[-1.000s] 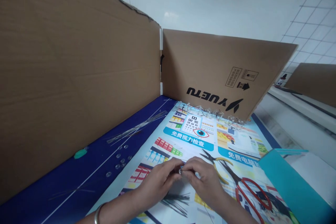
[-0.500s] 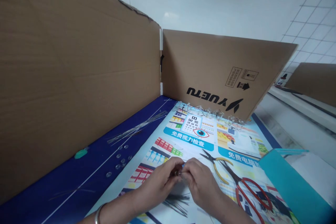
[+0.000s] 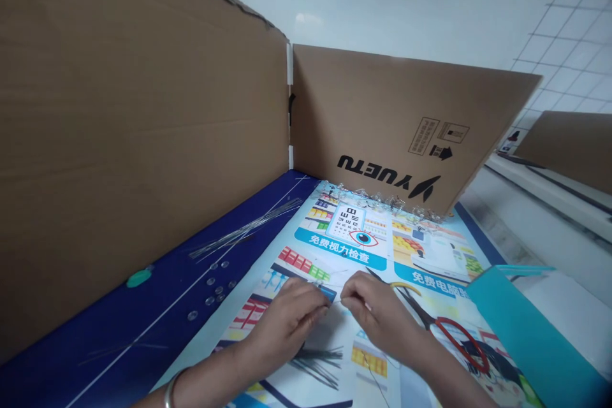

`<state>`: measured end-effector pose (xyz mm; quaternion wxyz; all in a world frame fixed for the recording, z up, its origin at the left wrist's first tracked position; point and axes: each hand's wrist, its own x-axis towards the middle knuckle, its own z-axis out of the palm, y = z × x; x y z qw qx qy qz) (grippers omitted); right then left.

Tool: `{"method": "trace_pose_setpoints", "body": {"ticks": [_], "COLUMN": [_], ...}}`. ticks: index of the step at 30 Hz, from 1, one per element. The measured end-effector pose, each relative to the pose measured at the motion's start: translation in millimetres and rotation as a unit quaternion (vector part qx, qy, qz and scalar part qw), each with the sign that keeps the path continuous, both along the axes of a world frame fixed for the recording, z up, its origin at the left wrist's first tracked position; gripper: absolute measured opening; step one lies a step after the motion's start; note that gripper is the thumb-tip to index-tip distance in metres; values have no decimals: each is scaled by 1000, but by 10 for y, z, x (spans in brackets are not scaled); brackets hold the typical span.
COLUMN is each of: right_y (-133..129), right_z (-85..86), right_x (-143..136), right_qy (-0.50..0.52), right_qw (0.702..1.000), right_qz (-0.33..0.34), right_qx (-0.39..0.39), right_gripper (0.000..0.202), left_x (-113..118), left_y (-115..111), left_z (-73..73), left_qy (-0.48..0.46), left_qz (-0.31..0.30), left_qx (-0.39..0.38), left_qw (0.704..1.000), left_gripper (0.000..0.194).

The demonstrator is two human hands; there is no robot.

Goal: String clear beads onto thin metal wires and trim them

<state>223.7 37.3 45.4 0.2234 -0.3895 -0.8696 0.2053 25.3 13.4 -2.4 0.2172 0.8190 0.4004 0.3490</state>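
My left hand (image 3: 294, 317) is closed, its fingers pinched on a thin wire (image 3: 337, 301); anything else inside the fingers is hidden. Opposite it, my right hand (image 3: 375, 307) pinches the same wire, with a small gap between the hands. Below my left hand lies a bundle of short dark wires (image 3: 318, 363) on the printed sheet. Pliers with red handles (image 3: 459, 339) lie beside my right forearm, which covers part of them. Just beyond my right hand are yellow-handled pliers (image 3: 406, 285), also partly covered.
Several clear beads (image 3: 210, 282) and long wires (image 3: 248, 227) lie on the blue strip at left, near a green blob (image 3: 138, 277). Cardboard walls (image 3: 406, 115) stand left and behind. Clear beaded wire pieces (image 3: 392, 203) line the back. A teal box (image 3: 535, 325) is at right.
My hands have moved slightly apart, showing the thin wire between them. My right hand now covers more of the yellow-handled pliers. The view has shifted slightly.
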Motion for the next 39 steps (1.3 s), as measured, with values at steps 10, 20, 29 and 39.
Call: {"method": "trace_pose_setpoints", "body": {"ticks": [10, 20, 29, 39], "right_y": [123, 105, 16, 6], "right_z": [-143, -182, -51, -121], "right_x": [363, 239, 12, -6], "right_qy": [-209, -201, 64, 91], "right_qw": [977, 979, 997, 995], "right_qz": [-9, -13, 23, 24], "right_qx": [46, 38, -32, -31], "right_gripper": [8, 14, 18, 11], "left_x": [-11, -7, -4, -1], "left_y": [44, 45, 18, 3], "left_z": [-141, -146, -99, -56], "left_qy": [-22, -34, -28, 2], "left_qz": [12, 18, 14, 12], "left_qx": [18, 19, 26, 23], "left_qw": [1000, 999, 999, 1000], "left_gripper": [18, 19, 19, 17]}}
